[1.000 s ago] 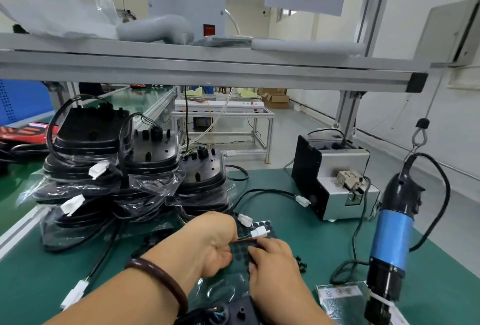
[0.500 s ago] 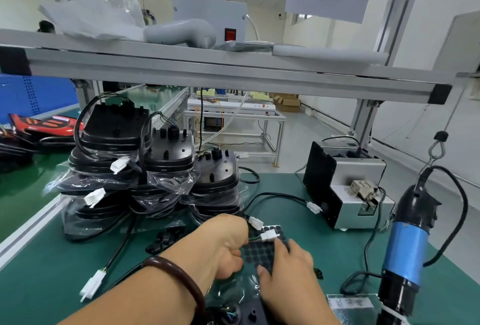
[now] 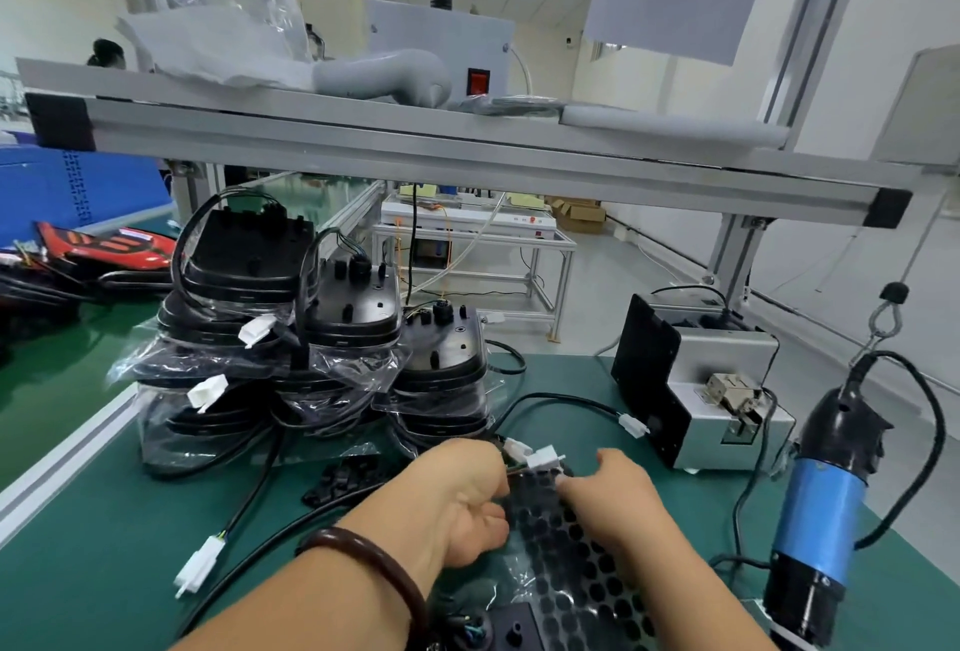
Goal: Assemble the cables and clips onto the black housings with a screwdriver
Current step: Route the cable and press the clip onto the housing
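Green matting covers the worktop (image 3: 104, 520), and near its front edge both hands are busy over a sheet of round black pads (image 3: 566, 551) in clear wrap. The left hand (image 3: 457, 505), a dark bracelet (image 3: 374, 567) on its wrist, is curled into a fist at the sheet's left edge. Its grip is clamped on that edge with the thumb on top. The right hand (image 3: 618, 499) lies on the far right part of the sheet, forefinger down on the pads and thumb lifted. Whether its grip pinches anything I cannot tell.

Two white connectors (image 3: 537, 456) sit just beyond the fingertips, between the hands, and their thin wires run in under the left fingers. A black housing (image 3: 511, 627) shows at the sheet's near end, cut off by the bottom edge of view. The stacked housings (image 3: 348, 317) stand in three piles in clear bags, beyond the left hand. A small heap of black clips (image 3: 343, 481) lies between the piles and that hand.

A black cable (image 3: 561, 398) loops from the piles to a white plug beside the grey screw feeder (image 3: 722, 380). The blue and black screwdriver (image 3: 815, 515) hangs upright at the right, apart from both hands.
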The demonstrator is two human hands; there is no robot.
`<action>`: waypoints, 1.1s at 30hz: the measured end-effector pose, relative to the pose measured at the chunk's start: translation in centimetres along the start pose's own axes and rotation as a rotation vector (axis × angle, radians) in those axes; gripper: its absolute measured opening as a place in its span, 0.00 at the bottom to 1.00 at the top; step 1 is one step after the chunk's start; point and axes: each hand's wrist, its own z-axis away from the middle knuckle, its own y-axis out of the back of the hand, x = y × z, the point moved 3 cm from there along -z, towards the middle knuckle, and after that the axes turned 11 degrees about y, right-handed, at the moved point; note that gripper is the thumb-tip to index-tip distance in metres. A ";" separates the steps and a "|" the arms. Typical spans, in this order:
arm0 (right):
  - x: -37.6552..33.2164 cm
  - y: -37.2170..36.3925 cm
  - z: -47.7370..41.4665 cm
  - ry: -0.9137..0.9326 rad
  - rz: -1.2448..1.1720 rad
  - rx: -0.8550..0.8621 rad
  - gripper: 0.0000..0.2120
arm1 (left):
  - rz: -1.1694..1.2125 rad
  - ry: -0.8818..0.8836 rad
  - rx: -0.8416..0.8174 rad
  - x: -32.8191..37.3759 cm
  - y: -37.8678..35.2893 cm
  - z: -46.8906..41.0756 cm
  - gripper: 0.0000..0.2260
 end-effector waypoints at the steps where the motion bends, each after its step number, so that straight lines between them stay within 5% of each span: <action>1: 0.4 -0.1 0.1 -0.025 -0.060 -0.011 0.28 | 0.000 -0.025 0.013 0.0 0.3 -0.1 0.14; 4: 1.0 -0.3 0.5 -0.041 -0.247 0.000 0.32 | -0.004 -0.058 0.070 -0.3 1.4 -0.6 0.15; 13: 2.7 -0.1 0.5 0.058 -0.641 0.113 0.18 | 0.067 -0.047 0.048 -0.3 1.7 -1.0 0.07; 21: 2.5 -0.5 0.8 0.207 -0.415 0.255 0.09 | -0.086 -0.105 0.004 -1.9 1.8 -0.1 0.25; 25: 0.4 0.5 2.3 0.548 0.047 0.408 0.05 | -0.062 -0.177 0.013 -2.0 1.7 -0.1 0.21; 28: -1.3 -0.4 3.5 0.811 0.091 0.257 0.03 | -0.003 -0.220 -0.006 -2.0 1.7 -0.1 0.19; 33: -1.5 -1.5 3.8 0.834 0.148 0.121 0.06 | -0.004 -0.276 -0.031 -2.1 1.4 -0.4 0.16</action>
